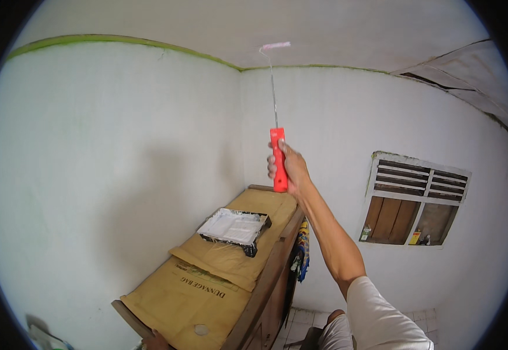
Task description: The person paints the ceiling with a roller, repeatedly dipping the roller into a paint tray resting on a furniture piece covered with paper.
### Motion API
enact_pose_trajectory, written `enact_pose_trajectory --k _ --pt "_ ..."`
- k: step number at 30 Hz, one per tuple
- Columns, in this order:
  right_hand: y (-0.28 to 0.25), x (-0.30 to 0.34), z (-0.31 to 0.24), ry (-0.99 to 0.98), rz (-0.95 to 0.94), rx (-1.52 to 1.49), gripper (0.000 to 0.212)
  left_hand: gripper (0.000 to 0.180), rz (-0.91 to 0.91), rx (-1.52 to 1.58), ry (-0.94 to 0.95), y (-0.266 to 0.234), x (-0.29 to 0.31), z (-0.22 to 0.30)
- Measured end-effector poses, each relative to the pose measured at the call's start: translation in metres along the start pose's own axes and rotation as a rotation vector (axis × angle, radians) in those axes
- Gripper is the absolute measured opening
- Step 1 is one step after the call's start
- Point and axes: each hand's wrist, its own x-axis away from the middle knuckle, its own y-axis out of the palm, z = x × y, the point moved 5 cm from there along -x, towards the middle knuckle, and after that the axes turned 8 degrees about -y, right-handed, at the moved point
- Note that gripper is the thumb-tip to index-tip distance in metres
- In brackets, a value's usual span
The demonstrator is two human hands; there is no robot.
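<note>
My right hand (289, 166) is closed around the red handle of a small paint roller (278, 160), thumb along its front. The long thin metal rod points up, and the narrow whitish-pink roller sleeve appears against the ceiling (335, 35), near the corner; exact contact is hard to tell. At the lower edge, my left hand (156, 340) shows only in part, gripping the wooden rim of a cabinet (126, 315). On the cabinet's top, a black paint tray (251, 248) coated with white paint rests on a brown paper bag (198, 297).
Pale walls (90, 146) meet the ceiling along a green strip (114, 39). A louvred window (417, 198) with small items on its sill is at right. Ceiling panels (470, 76) sag at the upper right. Colourful packets (302, 248) hang beside the cabinet, above the tiled floor (303, 318).
</note>
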Motion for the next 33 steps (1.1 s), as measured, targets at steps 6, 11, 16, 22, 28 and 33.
enact_pose_trajectory --k 6,11,16,22,28,33 --pt "0.010 -0.058 0.001 -0.067 0.018 -0.028 0.030 0.076 -0.120 -0.034 0.176 -0.018 0.019 0.016" --pt "0.026 -0.085 -0.005 -0.098 0.002 -0.094 0.028 0.074 -0.098 -0.021 0.201 -0.010 0.014 0.015" --pt "0.056 -0.061 -0.007 -0.140 -0.024 -0.163 0.027 0.075 -0.075 0.006 0.226 -0.009 0.013 0.012" --pt "0.075 0.023 0.020 -0.203 -0.008 -0.104 0.034 0.077 -0.105 -0.010 0.210 -0.004 0.011 0.012" --pt "0.055 -0.047 0.008 -0.198 0.041 -0.085 0.030 0.077 -0.095 -0.016 0.208 0.000 0.009 0.006" --pt "0.042 -0.104 -0.008 -0.183 0.073 -0.107 0.028 0.076 -0.097 0.002 0.215 -0.007 0.014 0.012"
